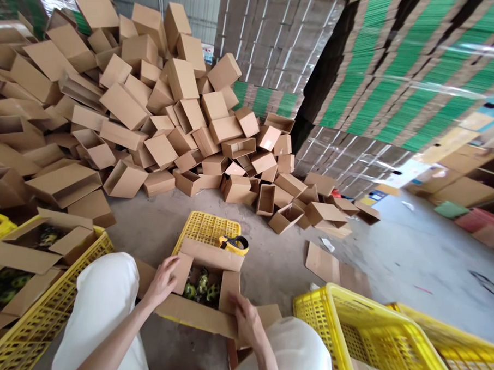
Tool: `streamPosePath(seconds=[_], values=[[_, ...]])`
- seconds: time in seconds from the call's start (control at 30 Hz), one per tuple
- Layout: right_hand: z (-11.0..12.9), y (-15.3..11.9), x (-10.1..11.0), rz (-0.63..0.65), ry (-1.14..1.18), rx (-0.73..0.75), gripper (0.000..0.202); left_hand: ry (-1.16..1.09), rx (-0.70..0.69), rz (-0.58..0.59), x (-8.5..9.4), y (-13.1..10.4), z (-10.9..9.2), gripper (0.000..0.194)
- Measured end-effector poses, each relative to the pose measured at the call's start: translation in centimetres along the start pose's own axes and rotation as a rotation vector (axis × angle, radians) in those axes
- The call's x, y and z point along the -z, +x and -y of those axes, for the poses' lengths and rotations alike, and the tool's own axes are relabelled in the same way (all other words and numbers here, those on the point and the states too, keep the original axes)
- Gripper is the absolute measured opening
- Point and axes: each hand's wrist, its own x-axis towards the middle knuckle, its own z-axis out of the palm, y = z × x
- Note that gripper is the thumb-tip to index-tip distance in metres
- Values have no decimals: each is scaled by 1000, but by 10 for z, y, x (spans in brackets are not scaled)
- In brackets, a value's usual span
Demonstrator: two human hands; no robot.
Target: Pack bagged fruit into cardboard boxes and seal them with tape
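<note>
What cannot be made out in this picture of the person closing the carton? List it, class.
- Head view: the green items in the open carton, mostly hidden by its flaps.
- Right hand: its grip under the flap, covered by the hand.
- Left hand: fingertips hidden behind the flap.
- Tape dispenser: too small for detail.
</note>
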Motion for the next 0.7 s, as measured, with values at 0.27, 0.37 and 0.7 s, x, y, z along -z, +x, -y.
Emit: streamPosePath(seconds=[0.27,0.37,0.7], values=[[-12,-13,22,204,-269,131,73,-259,207,59,32,8,-14,42],[-6,-4,19,42,-186,31,40,-347,419,138,44,7,-22,54],[-18,35,-24,-377,-159,85,57,-284,222,15,28,1,-19,44]])
